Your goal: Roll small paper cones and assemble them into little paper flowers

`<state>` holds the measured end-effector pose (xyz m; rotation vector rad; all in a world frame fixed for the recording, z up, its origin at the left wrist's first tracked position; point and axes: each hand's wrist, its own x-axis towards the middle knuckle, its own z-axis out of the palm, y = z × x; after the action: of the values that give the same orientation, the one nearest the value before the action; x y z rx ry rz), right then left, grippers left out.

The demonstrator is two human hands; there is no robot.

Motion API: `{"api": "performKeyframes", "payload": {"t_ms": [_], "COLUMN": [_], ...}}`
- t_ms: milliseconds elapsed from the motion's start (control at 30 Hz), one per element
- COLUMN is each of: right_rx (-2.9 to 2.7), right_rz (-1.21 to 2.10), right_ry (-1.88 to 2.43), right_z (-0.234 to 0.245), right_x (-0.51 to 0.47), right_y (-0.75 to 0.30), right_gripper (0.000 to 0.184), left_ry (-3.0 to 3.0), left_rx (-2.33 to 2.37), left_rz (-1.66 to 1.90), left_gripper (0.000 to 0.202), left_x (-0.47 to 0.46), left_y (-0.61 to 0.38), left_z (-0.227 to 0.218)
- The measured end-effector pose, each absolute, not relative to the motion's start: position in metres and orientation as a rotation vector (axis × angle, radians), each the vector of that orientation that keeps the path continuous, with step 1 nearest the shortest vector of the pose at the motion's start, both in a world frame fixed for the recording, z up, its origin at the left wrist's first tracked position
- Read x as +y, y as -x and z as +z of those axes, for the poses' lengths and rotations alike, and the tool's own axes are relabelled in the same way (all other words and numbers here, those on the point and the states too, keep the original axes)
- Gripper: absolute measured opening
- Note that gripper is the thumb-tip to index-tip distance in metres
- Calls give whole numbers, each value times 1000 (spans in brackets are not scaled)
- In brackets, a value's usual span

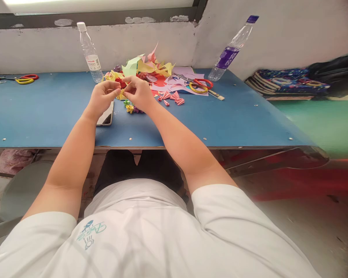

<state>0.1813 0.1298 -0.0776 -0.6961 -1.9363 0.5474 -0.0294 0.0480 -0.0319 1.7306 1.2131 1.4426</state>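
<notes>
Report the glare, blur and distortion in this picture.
Head view: bright white strip along the top washed out; head view: flat green surface at right smeared; head view: clear plastic bottle with purple label leans outward, likely lens distortion; head view: bare left hand and bare right hand clearly outlined.

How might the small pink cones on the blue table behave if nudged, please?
The pink cones look like rolled paper, so they're probably very light. Their tapered shape suggests they might roll in a curve.

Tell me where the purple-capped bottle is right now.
In the head view, the purple-capped bottle stands toward the right, near the back corner of the blue table, just right of the paper scraps.
</notes>
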Motion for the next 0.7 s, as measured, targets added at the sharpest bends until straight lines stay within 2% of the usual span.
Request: {"api": "performKeyframes", "payload": {"t_ms": [67,200,367,700], "right_rx": [-1894,-1838,-1806,-1802], "right_rz": [518,469,438,373], "right_ry": [672,657,681,643], "right_z": [-80,-80,-77,-84], "right_x": [132,127,115,123], "right_y": [-179,-176,-174,-168], "right_gripper": [44,36,17,14], "left_ry": [-1521,-1266,-1212,-1206], "left_rx": [1154,1025,916,919], "left_rz": [1377,1230,1272,1327], "left_gripper": [33,35,33,21], "left_x": [37,27,31,34], "left_y": [25,18,17,21], "left_z": [-26,-20,-24,-26]}}
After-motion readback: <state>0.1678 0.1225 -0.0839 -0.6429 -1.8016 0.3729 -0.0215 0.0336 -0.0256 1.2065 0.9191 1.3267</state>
